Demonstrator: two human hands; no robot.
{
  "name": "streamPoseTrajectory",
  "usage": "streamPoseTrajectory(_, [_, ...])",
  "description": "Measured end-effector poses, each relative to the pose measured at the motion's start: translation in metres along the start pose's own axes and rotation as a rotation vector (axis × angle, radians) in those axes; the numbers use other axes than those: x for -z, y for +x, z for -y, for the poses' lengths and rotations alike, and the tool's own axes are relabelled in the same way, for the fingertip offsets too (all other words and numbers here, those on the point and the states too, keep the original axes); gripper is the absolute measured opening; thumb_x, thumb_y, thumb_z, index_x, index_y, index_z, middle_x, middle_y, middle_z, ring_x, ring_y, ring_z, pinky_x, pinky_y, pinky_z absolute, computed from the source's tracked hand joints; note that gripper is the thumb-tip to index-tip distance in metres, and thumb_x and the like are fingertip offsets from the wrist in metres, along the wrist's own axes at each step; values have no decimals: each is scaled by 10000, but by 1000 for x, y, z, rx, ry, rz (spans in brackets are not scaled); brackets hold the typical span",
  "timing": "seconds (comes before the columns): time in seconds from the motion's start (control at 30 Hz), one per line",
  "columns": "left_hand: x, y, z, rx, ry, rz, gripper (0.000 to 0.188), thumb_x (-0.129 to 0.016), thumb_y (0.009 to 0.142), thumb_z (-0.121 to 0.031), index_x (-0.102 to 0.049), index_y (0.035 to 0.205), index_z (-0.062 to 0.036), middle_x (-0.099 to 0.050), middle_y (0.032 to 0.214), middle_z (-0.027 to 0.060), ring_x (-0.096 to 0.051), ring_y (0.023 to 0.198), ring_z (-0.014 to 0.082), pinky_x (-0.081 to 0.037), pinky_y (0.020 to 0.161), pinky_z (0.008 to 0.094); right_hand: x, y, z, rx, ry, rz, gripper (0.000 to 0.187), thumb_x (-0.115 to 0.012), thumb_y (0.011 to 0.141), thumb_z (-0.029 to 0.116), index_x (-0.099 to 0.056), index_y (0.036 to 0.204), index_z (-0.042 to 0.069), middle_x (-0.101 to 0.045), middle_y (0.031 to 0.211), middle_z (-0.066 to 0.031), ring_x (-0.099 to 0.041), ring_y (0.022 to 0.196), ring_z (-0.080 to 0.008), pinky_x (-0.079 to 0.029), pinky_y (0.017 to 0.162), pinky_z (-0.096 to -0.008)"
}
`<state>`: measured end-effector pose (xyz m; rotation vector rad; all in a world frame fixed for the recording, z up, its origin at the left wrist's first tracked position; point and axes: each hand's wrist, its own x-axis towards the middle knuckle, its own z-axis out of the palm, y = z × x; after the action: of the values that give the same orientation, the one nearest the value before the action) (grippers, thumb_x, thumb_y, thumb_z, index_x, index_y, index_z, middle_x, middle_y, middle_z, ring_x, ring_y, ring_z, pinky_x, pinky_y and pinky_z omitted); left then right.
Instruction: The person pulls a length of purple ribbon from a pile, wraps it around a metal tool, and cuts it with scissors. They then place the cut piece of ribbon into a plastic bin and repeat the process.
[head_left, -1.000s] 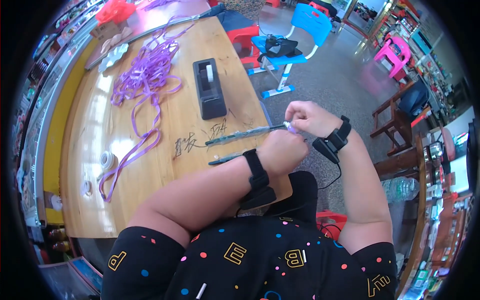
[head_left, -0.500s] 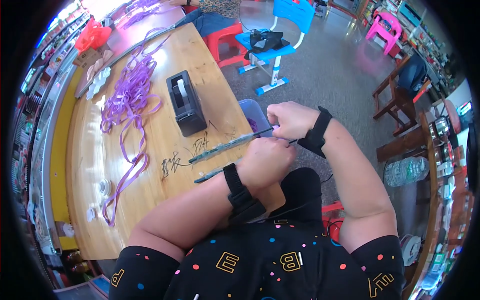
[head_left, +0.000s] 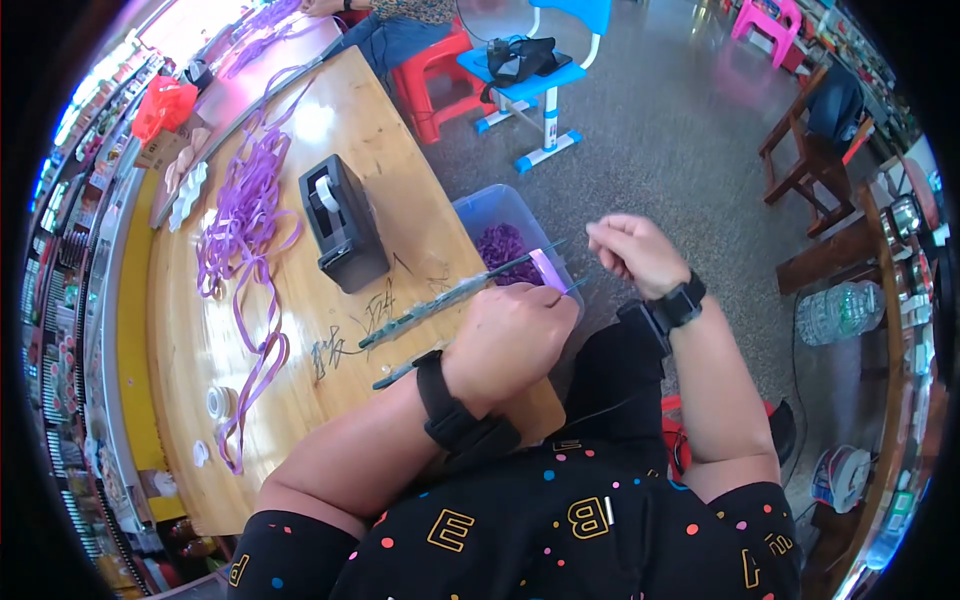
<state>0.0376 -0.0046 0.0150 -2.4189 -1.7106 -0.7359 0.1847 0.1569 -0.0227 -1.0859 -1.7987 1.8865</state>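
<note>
Worktop (head_left: 185, 400): pale wood, glossy, grain visible, dark pen strokes on the surface; straight edges bow with the lens. Beyond its far right edge, a blue chair (head_left: 563, 79), smooth moulded seat with a black object on it; a red plastic stool (head_left: 430, 75) just beside.

Purple ribbon heap (head_left: 243, 215): flat, satiny, loosely looped, one long tail trailing toward the near edge. Translucent bluish tub (head_left: 500, 205), thin-walled, rounded corners, next to the worktop, containing crinkled purple material (head_left: 510, 250). Tape dispenser (head_left: 352, 265): black, blocky, pale roll seated in it.

Left hand (head_left: 515, 345): back uppermost, fingers curled closed, pinching at the lower end of a purple strip (head_left: 547, 270). Strip flat, short, over the tub side, at the thin dark end of a green rod (head_left: 425, 312). Rod slender, sheathed in wrinkled clear film, lying slantwise across the worktop; second green rod (head_left: 393, 379) nearer the body, partly hidden by the wrist.

Right hand (head_left: 640, 255): raised, apart from the strip; fingers bent inward, cannot tell whether the tips meet.

White ring-shaped roll (head_left: 218, 403), left side; small white disc (head_left: 201, 453) near it.
</note>
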Motion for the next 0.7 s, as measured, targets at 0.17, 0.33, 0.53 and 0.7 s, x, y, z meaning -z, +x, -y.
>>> streamPoseTrajectory(0.17, [-1, 4, -2, 21, -20, 17, 99, -617, 705, -77, -526, 668, -84, -518, 590, 43, -584, 579, 213, -485, 530, 339, -17, -2, -60, -167, 354, 162, 193, -553, 902, 255, -637, 855, 89, -574, 686, 20, -491, 567, -69, -369, 508, -201])
streamPoseTrajectory(0.33, [4, 5, -1, 42, -18, 37, 75, -649, 703, -70, -594, 751, -86, -508, 594, 35, -575, 558, 212, -477, 498, 331, -54, 4, -59, -142, 744, 390, 302, -550, 905, 304, -599, 1079, 62, -621, 919, -18, -587, 830, -145, -481, 715, -306])
streamPoseTrajectory(0.53, [5, 6, 0, 41, -67, 63, 180, -679, 676, -65, -639, 850, -86, -515, 629, 26, -573, 568, 200, -471, 496, 324, -67, 10, -42, -139, 900, 534, 299, -512, 920, 248, -601, 1073, 7, -634, 968, -90, -597, 898, -186, -473, 812, -312])
streamPoseTrajectory(0.7, [7, 7, 0, 52, -80, 84, 199, -684, 674, -65, -640, 868, -77, -524, 638, 28, -576, 574, 199, -465, 490, 326, -67, 14, -49, -126, 897, 523, 291, -467, 931, 241, -603, 988, -10, -623, 914, -86, -596, 853, -177, -467, 800, -299])
